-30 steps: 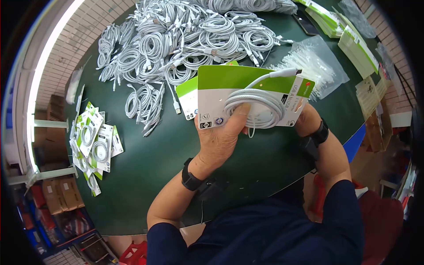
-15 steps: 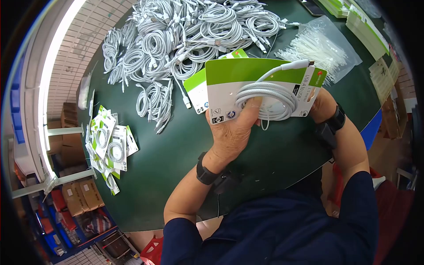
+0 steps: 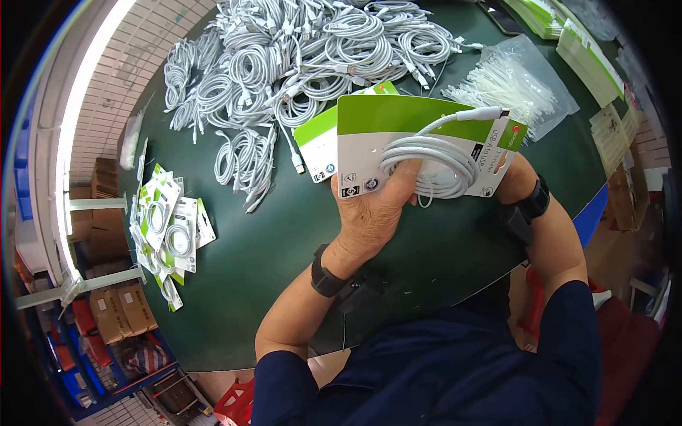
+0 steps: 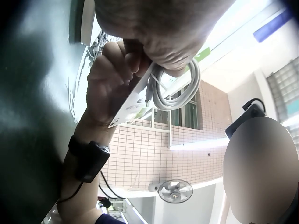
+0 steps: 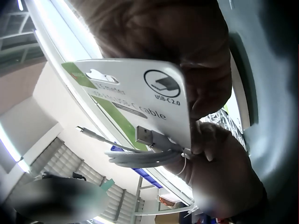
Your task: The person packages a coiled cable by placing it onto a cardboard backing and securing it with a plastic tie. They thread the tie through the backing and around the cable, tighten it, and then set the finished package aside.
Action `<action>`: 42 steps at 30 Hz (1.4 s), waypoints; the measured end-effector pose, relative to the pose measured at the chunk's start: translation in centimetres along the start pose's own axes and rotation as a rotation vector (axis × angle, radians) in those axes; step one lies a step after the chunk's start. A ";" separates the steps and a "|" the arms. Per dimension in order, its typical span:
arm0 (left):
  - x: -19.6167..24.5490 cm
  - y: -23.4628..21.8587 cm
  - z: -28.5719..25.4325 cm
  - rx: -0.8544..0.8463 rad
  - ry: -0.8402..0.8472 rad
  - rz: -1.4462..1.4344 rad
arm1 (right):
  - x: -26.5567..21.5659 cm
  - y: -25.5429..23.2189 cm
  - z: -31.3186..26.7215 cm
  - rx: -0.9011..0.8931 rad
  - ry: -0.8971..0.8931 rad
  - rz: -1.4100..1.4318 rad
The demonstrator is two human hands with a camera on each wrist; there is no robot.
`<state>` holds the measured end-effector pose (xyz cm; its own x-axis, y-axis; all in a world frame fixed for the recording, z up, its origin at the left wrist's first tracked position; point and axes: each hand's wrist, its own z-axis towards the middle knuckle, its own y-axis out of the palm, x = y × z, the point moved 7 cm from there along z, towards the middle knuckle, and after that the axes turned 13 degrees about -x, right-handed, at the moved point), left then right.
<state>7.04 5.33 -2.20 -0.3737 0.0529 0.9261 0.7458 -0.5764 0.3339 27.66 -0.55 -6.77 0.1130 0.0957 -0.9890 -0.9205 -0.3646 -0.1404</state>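
Note:
My left hand grips a green-and-white packaging card, its thumb pressed over a coiled white USB cable on the card's front. A thin loop of cable tie hangs below the coil. Near the coil a USB-A plug sticks out in the right wrist view. At the card's hang-hole end is my right hand, partly hidden behind the card. Its curled fingers meet the card's back beside the left hand's fingers. Another card shows beyond the held one.
A big heap of coiled cables covers the far side of the green table. Finished cable cards are piled at the left. A bag of white cable ties and stacked cards lie at the right, near a phone.
The head view has shifted, so table and hands appear a little further right than a second ago. Between the last two frames the card's hang-hole end dips slightly; the left hand keeps its grip.

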 end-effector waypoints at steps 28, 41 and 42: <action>-0.9 -0.1 0.1 -0.101 -0.309 -0.070 | -0.4 3.0 6.9 -0.001 -0.192 0.142; -2.1 -0.5 -2.2 -0.388 -0.342 -0.026 | -1.6 2.8 8.4 0.022 0.014 0.229; -2.2 -0.6 -2.5 -0.349 -0.377 -0.070 | -1.4 2.6 8.3 0.041 0.027 0.205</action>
<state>6.05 3.56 -4.86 -0.1434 0.3546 0.9239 0.4738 -0.7950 0.3787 21.98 6.07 -5.37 -0.0689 -0.0020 -0.9976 -0.9396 -0.3358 0.0656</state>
